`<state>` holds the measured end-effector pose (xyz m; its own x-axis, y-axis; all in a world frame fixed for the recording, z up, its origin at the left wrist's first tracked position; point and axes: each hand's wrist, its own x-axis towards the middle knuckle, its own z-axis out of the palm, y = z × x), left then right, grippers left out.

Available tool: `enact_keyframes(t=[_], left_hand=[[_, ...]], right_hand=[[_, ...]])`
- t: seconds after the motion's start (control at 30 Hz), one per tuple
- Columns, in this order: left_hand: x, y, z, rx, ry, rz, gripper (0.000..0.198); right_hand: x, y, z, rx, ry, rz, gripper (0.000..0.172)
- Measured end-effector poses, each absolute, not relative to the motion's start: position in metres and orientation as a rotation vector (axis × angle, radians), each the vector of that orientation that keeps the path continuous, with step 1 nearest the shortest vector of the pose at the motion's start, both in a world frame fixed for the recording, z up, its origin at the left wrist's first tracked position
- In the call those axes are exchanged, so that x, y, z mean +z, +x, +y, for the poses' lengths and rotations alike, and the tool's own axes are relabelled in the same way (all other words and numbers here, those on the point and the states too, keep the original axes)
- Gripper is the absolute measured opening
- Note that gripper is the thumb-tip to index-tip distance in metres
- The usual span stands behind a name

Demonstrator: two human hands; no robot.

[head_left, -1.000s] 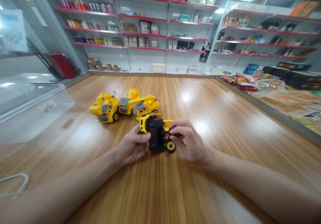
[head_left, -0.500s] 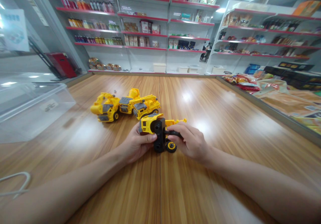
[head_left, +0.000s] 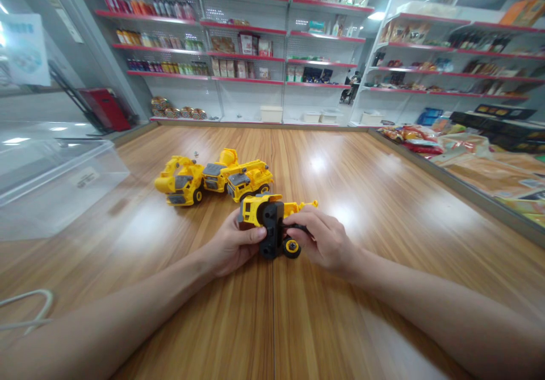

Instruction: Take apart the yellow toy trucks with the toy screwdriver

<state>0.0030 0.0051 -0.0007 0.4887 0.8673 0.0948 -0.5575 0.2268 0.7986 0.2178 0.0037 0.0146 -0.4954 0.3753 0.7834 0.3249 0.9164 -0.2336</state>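
My left hand [head_left: 232,243] is closed on a yellow toy truck [head_left: 254,212] that is tipped so its black underside [head_left: 269,235] faces me, the thumb pressing on that underside. My right hand [head_left: 326,235] pinches the dark handle of a small screwdriver [head_left: 299,228], whose tip points into the truck's underside. Fingers hide most of the handle, and I cannot make out the screw. Below the handle shows a black wheel with a yellow hub [head_left: 292,247]. A yellow arm-like part [head_left: 307,204] sticks out beyond my right fingers.
Behind my hands stand a yellow toy excavator [head_left: 181,180], a toy mixer truck [head_left: 221,170] and a toy crane truck [head_left: 250,179]. To the left is a clear plastic bin [head_left: 63,187]; a white cable [head_left: 40,306] lies nearer. Packaged goods [head_left: 481,164] line the right side.
The toy truck has turned slightly and shifted a little to the right in my left hand. My right fingers have rolled a bit around the screwdriver handle, covering more of it.
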Motion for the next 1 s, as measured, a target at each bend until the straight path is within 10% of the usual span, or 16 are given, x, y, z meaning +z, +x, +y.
enact_keyframes(t=[1.0], left_hand=[[0.0013,0.0028,0.0009,0.987,0.878,0.365,0.039]], right_hand=[[0.0166,0.2199,0.0005,0.027,-0.378,-2.180,0.019]])
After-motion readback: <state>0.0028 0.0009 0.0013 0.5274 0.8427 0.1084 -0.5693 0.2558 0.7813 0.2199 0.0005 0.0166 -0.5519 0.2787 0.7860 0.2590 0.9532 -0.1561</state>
